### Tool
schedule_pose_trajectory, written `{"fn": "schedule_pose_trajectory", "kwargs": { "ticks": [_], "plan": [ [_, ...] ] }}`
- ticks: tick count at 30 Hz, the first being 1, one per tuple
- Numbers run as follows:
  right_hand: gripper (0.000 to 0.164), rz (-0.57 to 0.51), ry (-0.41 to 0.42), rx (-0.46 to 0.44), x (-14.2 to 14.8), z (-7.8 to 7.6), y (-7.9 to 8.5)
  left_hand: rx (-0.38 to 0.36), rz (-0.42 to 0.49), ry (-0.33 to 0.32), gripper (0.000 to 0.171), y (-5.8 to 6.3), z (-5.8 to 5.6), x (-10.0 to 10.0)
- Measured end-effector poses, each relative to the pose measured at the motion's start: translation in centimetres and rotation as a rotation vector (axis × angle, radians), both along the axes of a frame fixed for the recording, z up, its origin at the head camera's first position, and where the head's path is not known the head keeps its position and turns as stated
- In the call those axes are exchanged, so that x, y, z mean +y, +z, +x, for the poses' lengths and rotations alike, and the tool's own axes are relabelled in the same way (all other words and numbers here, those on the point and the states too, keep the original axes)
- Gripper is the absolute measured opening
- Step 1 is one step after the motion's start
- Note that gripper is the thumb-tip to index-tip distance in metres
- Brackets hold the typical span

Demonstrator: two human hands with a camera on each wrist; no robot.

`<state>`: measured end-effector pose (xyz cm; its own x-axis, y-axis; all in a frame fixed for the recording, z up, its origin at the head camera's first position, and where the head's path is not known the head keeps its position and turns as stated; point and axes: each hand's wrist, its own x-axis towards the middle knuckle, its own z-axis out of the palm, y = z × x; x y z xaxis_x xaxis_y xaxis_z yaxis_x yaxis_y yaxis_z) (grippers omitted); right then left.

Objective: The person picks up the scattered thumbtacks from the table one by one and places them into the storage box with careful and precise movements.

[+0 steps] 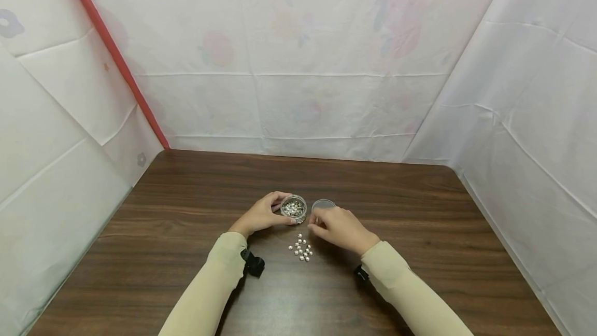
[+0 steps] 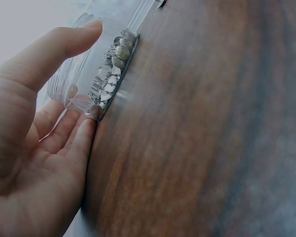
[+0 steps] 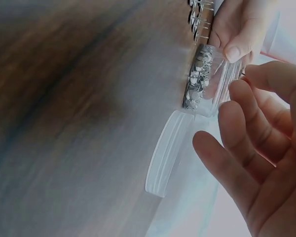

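Observation:
A clear round plastic jar (image 1: 294, 207) of silver thumbtacks stands uncapped on the table. My left hand (image 1: 263, 215) grips it from the left, thumb (image 2: 81, 38) on the near side and fingers round the far side. Just right of the jar is my right hand (image 1: 342, 228); its thumb and index fingertips meet by the jar's rim in the right wrist view, with a tiny dark bit, seemingly a thumbtack (image 3: 243, 75), between them. Its other fingers are loosely bent. Several loose thumbtacks (image 1: 300, 251) lie in a cluster in front of the jar, points up.
The jar's clear lid (image 3: 164, 153) rests on the table right beside the jar, partly behind my right hand in the head view. The brown wood-grain table (image 1: 186, 191) is bounded by white cloth walls (image 1: 326, 108) at the back and sides.

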<state>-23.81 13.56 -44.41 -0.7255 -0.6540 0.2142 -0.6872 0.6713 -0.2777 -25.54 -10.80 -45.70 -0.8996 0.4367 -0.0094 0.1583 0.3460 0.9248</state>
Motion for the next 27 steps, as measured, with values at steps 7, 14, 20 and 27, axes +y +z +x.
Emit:
{"fn": "schedule_pose_trajectory", "kwargs": {
  "ticks": [7,14,20,27],
  "plan": [
    [0.004,-0.041,-0.026,0.037,-0.9,-1.0,0.2,0.011,0.009,0.012,0.07,-0.5,-0.2,0.2],
    [0.005,-0.032,-0.054,0.057,-1.8,-1.9,0.4,0.02,-0.011,0.069,0.071,-3.2,-1.7,0.1],
    [0.005,-0.008,-0.067,0.054,-2.6,-2.6,0.5,0.013,-0.036,0.077,0.069,-3.6,-1.8,0.0],
    [0.007,0.004,-0.062,0.03,-3.4,-3.3,0.2,0.008,-0.018,0.062,0.069,-3.4,-1.7,-0.1]
  ]
}}
